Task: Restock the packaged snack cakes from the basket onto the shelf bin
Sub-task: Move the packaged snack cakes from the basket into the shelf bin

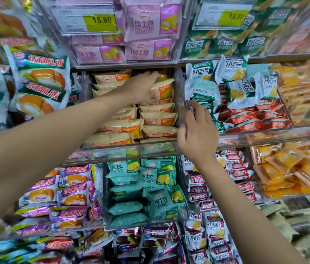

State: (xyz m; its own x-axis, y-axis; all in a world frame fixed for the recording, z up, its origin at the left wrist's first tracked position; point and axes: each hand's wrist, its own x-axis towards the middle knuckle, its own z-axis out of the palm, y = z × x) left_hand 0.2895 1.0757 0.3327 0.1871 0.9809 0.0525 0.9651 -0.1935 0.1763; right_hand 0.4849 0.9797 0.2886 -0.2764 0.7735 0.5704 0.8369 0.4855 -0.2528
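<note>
Tiered shop shelving (123, 64) (clear-fronted bins) under bright light.

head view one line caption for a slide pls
Left hand reaches onto stacked cream snack cakes in a clear shelf bin while right hand touches its side wall.
</note>
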